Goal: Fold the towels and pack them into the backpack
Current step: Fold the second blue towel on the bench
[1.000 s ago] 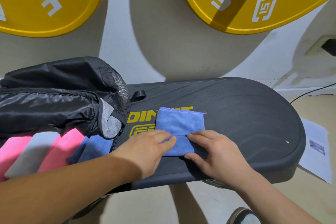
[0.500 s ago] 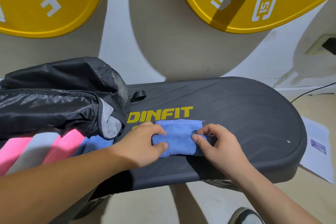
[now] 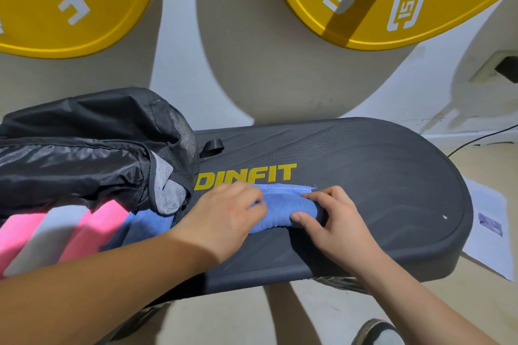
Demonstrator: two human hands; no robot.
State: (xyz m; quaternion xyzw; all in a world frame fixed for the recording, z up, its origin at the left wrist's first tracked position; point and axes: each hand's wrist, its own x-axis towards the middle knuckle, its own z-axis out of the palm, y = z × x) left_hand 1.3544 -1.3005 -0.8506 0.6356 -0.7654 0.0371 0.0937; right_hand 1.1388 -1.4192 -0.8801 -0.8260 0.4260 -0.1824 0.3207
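Observation:
A small blue towel (image 3: 283,206) lies on the dark step platform (image 3: 378,182), rolled up from its near edge into a thick bundle. My left hand (image 3: 224,216) grips its left end with curled fingers. My right hand (image 3: 333,218) grips its right end, thumb under the roll and fingers over it. The black backpack (image 3: 84,148) lies on its side at the left, its mouth facing me. Inside it sit rolled pink towels (image 3: 92,227), a white one (image 3: 47,235) and a blue one (image 3: 148,221).
Two yellow weight plates (image 3: 70,3) (image 3: 392,0) hang on the wall behind. A sheet of paper (image 3: 487,230) lies on the floor at the right, near a black cable (image 3: 482,138). A shoe (image 3: 378,333) shows at the bottom edge.
The blue towel lay flat and taller a second ago. Both hands have rolled its near edge away from me, so it is now a short thick bundle below the yellow lettering.

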